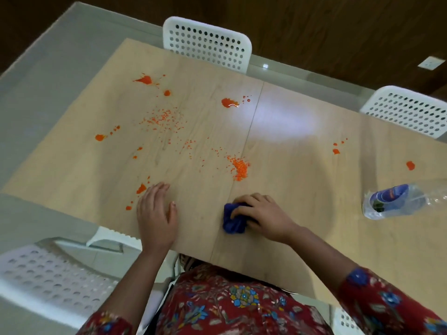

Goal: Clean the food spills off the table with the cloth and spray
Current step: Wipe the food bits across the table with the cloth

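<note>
A light wooden table (302,180) carries orange food spills: sauce blobs (228,102) and a heap of small orange grains (239,166), with more splashes scattered to the left and far right. My right hand (262,215) grips a crumpled blue cloth (233,220) against the tabletop near the front edge. My left hand (156,211) lies flat on the table with straight fingers, just right of an orange splash (141,189). A clear plastic bottle (399,201) with a blue label lies on its side at the right.
White perforated chairs stand at the far side (208,44), the far right (408,110) and the near left (48,274). A seam (246,141) runs across the tabletop. Grey floor lies to the left.
</note>
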